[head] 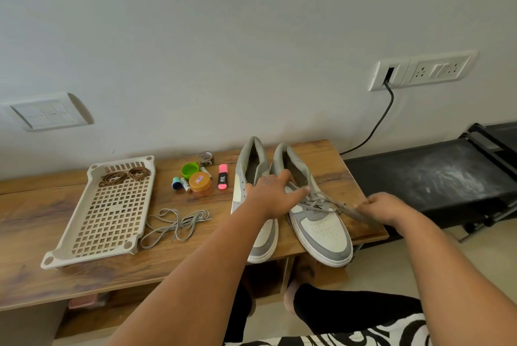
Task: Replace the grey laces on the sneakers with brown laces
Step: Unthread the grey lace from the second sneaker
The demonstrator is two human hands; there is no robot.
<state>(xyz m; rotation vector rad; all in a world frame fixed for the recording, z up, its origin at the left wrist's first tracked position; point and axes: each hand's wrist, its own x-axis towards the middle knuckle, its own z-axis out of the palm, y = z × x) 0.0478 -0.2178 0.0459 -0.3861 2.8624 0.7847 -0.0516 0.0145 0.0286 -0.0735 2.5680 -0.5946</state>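
Observation:
Two grey-and-white sneakers stand side by side on the wooden table (42, 233). The left sneaker (258, 245) has bare eyelets. The right sneaker (319, 231) still carries a grey lace (316, 201). My left hand (272, 194) presses on the right sneaker's tongue area, fingers extended. My right hand (383, 207) pinches the loose end of that lace and holds it stretched out to the right. A removed grey lace (174, 224) lies loose on the table. Brown laces (124, 175) are coiled at the far end of the beige perforated tray (92, 242).
Between tray and sneakers sit a green cap (189, 169), an orange jar (200, 184), a pink highlighter (223, 176), a tape roll (206, 158) and small batteries. A black bench (425, 177) stands to the right. A black cable (375, 127) hangs from the wall socket.

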